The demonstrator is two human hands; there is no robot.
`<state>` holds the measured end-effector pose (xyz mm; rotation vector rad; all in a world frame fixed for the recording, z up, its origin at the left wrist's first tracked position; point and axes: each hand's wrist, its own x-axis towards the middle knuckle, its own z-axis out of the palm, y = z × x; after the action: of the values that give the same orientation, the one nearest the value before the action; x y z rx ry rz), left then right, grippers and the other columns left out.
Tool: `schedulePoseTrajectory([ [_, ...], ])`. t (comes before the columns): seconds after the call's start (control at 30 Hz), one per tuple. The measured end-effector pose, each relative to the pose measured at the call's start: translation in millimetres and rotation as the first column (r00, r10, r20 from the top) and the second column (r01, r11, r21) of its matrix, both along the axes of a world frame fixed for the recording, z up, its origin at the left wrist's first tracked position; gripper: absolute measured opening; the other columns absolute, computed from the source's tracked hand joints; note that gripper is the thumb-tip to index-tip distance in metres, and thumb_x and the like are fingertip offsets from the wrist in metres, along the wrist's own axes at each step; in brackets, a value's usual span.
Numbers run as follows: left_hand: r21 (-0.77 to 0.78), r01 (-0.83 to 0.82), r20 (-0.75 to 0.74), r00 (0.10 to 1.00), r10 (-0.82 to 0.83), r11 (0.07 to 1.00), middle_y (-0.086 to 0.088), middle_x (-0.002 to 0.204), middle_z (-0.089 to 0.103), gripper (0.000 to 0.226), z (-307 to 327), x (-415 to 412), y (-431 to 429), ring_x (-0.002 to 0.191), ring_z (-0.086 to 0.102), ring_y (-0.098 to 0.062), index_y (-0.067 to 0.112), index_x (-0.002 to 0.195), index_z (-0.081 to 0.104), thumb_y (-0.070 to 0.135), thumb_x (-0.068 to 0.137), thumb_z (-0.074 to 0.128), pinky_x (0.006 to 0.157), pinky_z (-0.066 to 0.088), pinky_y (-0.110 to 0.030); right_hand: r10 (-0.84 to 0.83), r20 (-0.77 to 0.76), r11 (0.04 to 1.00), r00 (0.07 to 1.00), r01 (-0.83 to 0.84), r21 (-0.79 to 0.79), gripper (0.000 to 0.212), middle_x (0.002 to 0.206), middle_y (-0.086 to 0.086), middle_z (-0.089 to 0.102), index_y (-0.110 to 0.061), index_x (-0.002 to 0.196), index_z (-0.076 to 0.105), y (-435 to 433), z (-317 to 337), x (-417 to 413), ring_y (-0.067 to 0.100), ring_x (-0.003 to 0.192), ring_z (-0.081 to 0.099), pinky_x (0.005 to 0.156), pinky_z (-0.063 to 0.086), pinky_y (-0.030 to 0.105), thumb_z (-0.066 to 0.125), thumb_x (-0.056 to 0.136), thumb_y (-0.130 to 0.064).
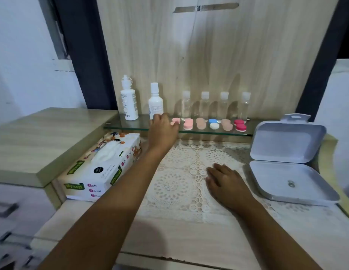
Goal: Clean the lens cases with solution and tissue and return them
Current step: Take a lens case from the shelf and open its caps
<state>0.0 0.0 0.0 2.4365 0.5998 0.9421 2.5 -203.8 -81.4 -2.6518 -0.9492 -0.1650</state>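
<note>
Ok, nearest first: my right hand [224, 180] lies flat on the doily [175, 188], fingers loosely spread, holding nothing. It's parked, probably to steady me while I lean in. Tissue box [103, 168] sits left of the doily and the grey box [290, 172] lies open on the right. I'd guess both are there to be in easy reach for wiping.

Further out, my left hand [163, 129] is stretched to the glass shelf [130, 127], fingers bent over the leftmost pink case [176, 120]. Can't tell if they pinch it or just touch it. 6 cases [213, 123] stand in a row on that shelf. Looks like step 1: fetch a case. Behind them are 2 solution bottles [129, 100] and 4 clear bottles [204, 106].
</note>
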Motion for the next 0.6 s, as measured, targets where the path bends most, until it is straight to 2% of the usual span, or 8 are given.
schedulePoseTrajectory([
  [0.13, -0.031, -0.021, -0.144, 0.989, 0.017, 0.999, -0.018, 0.123, 0.05, 0.046, -2, 13, 7, 0.115, 0.043, -0.035, 0.005, 0.12, 0.056, 0.041, 0.092, 0.052, 0.092, 0.041, -0.041, 0.009, 0.001, 1.0, 1.0, -0.009, -0.006, 0.045, 0.149, 0.0, 0.034, -0.023, 0.14, 0.037, -1, -1, 2, 0.018, 0.137, 0.027, 0.111, 0.02, 0.035, 0.032, 0.098, -0.036],
  [0.33, -0.093, 0.008, -0.108, 0.994, -0.018, 0.996, -0.014, 0.113, 0.057, 0.042, -4, 19, 15, 0.105, 0.051, -0.033, 0.008, 0.114, 0.064, 0.039, 0.087, 0.057, 0.086, 0.047, -0.041, 0.023, 0.01, 1.0, 1.0, -0.023, -0.005, 0.044, 0.147, 0.0, 0.036, -0.022, 0.14, 0.038, 0, 1, 4, 0.018, 0.135, 0.029, 0.11, 0.021, 0.035, 0.032, 0.098, -0.035],
  [0.4, -0.14, 0.084, -0.012, 0.996, -0.087, 0.987, -0.012, 0.106, 0.06, 0.037, -5, 9, 12, 0.099, 0.055, -0.028, 0.01, 0.112, 0.065, 0.036, 0.085, 0.059, 0.079, 0.047, -0.034, 0.028, -0.003, 1.0, 1.0, -0.028, -0.008, 0.044, 0.147, 0.0, 0.036, -0.022, 0.14, 0.038, 0, 1, 4, 0.018, 0.135, 0.028, 0.11, 0.02, 0.035, 0.032, 0.098, -0.035],
  [0.47, -0.174, 0.205, 0.072, 0.978, -0.195, 0.963, -0.004, 0.105, 0.055, 0.032, -5, -10, 3, 0.09, 0.053, -0.014, 0.011, 0.113, 0.063, 0.028, 0.087, 0.06, 0.069, 0.04, -0.019, 0.026, -0.002, 1.0, 1.0, -0.026, -0.007, 0.043, 0.145, 0.0, 0.038, -0.022, 0.139, 0.039, -1, 1, 4, 0.018, 0.134, 0.03, 0.109, 0.021, 0.035, 0.033, 0.098, -0.035],
  [0.53, -0.201, 0.33, 0.086, 0.944, -0.319, 0.922, 0.0, 0.104, 0.052, 0.028, -7, -33, -8, 0.084, 0.049, -0.005, 0.012, 0.114, 0.062, 0.023, 0.088, 0.061, 0.062, 0.038, -0.009, 0.026, -0.006, 1.0, 1.0, -0.026, -0.001, 0.043, 0.144, 0.001, 0.039, -0.022, 0.138, 0.04, -1, 2, 4, 0.018, 0.133, 0.03, 0.109, 0.022, 0.036, 0.034, 0.097, -0.035],
  [0.6, -0.259, 0.447, 0.079, 0.893, -0.442, 0.856, 0.002, 0.105, 0.055, 0.027, -15, -51, -14, 0.085, 0.051, -0.002, 0.012, 0.114, 0.062, 0.018, 0.087, 0.062, 0.062, 0.042, -0.006, 0.024, -0.018, 1.0, 1.0, -0.024, 0.005, 0.043, 0.144, 0.001, 0.039, -0.022, 0.138, 0.04, -1, 2, 4, 0.018, 0.133, 0.03, 0.109, 0.022, 0.037, 0.035, 0.097, -0.035],
])
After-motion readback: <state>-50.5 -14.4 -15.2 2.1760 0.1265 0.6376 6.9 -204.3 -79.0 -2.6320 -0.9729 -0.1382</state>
